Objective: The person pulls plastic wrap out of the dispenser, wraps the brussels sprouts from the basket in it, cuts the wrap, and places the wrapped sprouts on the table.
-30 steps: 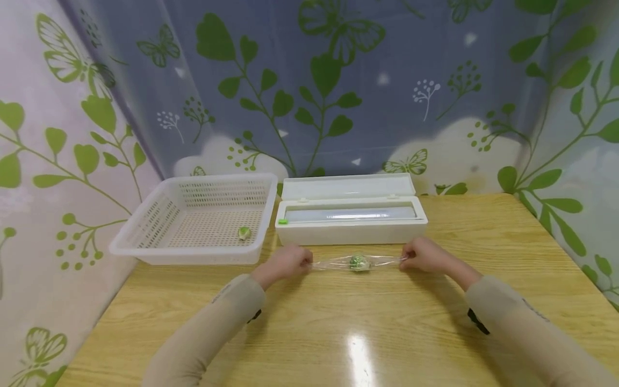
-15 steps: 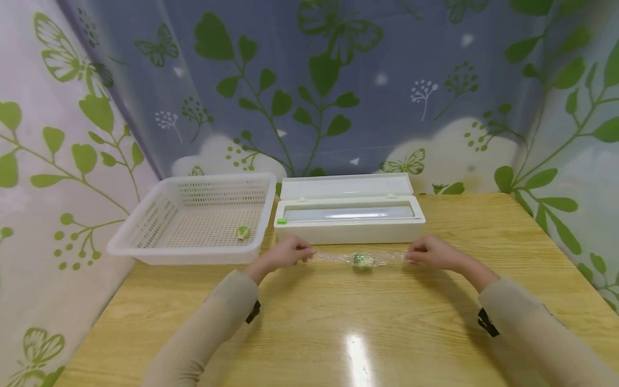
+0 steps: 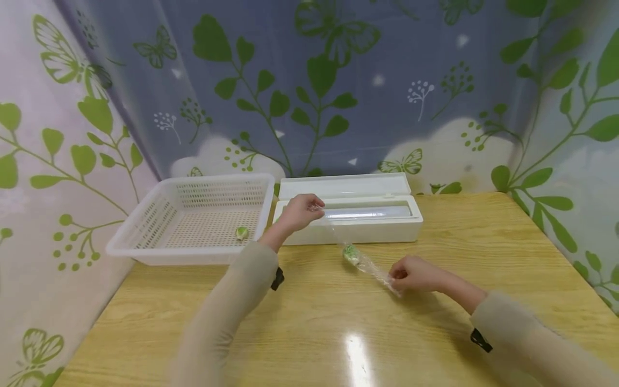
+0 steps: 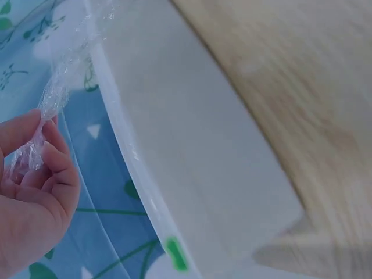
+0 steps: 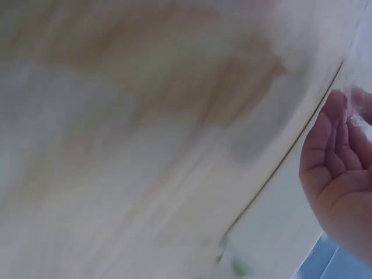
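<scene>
On the wood-grain table, the white perforated basket sits at the left, and the long white box stands just beside it, its lid raised and a shiny roll showing inside. My left hand is over the left part of the box, thumb and fingers pinching one end of the clear film; my right hand, lower and to the right, pinches the other end. The film runs slantwise between my two sets of fingertips, thin and hard to see on the left side, bunched and crinkled with pale glints on the right. Within it, between my hands and apart from both, is the wrapped vegetable, small, rounded, green with whitish patches; whether it touches the wood I cannot tell. A second vegetable, also small, lies in the basket near its right side.
</scene>
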Demonstrator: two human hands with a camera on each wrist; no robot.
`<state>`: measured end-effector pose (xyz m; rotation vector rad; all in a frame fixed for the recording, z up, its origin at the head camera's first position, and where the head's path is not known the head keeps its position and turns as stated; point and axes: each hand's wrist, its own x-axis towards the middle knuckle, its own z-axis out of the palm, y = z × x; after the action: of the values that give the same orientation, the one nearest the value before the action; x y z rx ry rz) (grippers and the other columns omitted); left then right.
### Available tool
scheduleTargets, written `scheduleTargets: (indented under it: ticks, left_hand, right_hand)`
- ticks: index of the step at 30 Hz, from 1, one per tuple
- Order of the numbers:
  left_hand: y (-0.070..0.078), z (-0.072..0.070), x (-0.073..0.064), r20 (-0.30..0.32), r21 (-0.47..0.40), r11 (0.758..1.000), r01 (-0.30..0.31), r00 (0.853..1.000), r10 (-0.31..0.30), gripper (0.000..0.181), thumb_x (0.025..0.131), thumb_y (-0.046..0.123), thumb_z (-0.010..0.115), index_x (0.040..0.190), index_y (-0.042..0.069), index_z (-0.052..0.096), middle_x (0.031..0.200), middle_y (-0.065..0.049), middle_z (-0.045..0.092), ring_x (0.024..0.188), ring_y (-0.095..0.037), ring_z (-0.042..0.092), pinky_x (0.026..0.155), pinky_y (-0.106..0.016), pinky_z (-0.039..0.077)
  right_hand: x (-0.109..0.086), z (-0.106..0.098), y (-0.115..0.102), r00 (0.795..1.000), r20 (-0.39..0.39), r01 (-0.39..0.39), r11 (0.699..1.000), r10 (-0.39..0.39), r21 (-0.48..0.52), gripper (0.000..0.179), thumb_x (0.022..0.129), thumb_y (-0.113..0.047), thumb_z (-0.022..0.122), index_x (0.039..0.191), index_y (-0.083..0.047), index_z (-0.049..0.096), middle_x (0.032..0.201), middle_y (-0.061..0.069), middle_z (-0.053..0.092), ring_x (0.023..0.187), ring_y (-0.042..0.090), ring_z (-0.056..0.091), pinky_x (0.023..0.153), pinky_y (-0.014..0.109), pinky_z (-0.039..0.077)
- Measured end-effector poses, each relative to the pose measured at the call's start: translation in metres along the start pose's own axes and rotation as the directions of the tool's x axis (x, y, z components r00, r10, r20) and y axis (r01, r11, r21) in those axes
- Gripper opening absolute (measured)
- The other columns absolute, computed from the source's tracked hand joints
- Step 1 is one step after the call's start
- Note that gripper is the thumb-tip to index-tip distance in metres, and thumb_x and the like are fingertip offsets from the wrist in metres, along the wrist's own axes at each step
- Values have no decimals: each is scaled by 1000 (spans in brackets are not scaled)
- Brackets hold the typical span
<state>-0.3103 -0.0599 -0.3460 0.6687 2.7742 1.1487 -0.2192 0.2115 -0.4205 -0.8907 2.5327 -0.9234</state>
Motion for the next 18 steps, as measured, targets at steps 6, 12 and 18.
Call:
scheduleTargets:
  ticks: [6,12,18]
  left_hand:
    - [10,8,26,-45,-35,999,0,999,-1,27,68,14,60,90,1,52,77,-2,52,69,-12,49,58,-24,40]
    - [13,24,36,-11,-11,1000,-16,1000,16,26,65,15,64,85,3,53,74,-1,51,65,-11,47,55,-22,39]
    - [16,34,34,29,-29,999,-40,999,41,41,62,23,66,96,6,50,86,-3,51,76,-13,47,62,-22,39]
  right_hand:
    - [5,28,-40,999,44,20,989,-27,148,17,66,-4,58,73,-5,43,54,-4,47,48,4,42,42,18,36]
    - [9,47,-60,985,111,125,988,-135,92,10,70,-9,58,65,-12,50,58,-9,47,52,0,42,47,17,38]
    - [13,49,-64,976,134,162,984,-171,73,6,73,-15,54,68,-14,54,59,-10,49,52,-1,43,47,16,38]
